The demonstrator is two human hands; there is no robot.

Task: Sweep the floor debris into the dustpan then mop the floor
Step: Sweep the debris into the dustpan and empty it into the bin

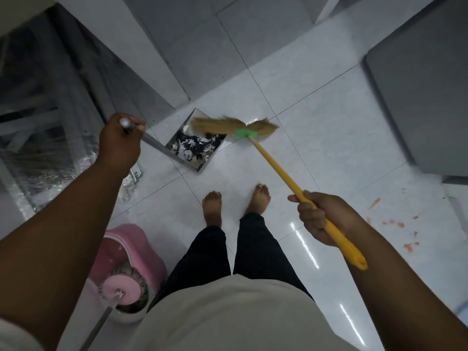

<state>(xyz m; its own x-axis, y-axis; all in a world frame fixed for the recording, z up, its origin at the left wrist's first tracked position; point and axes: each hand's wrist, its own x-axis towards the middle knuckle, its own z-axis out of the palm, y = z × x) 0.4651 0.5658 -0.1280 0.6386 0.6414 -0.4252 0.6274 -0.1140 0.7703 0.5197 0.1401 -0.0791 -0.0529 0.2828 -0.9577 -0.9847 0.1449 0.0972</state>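
Observation:
My left hand (119,140) grips the top of a long metal handle (154,145) that runs down to a metal dustpan (188,122) on the white tiled floor. Black and white debris scraps (196,146) lie piled inside the pan. My right hand (320,216) grips the yellow handle (276,168) of a broom. Its straw bristles (228,125) with a green collar sit at the pan's open mouth, partly over the debris.
A pink mop bucket (131,247) with a mop head (121,291) in it stands at lower left beside my legs. Red stains (397,224) mark the floor at right. A grey cabinet (425,97) is at right, and plastic-wrapped metal shelving (45,122) at left.

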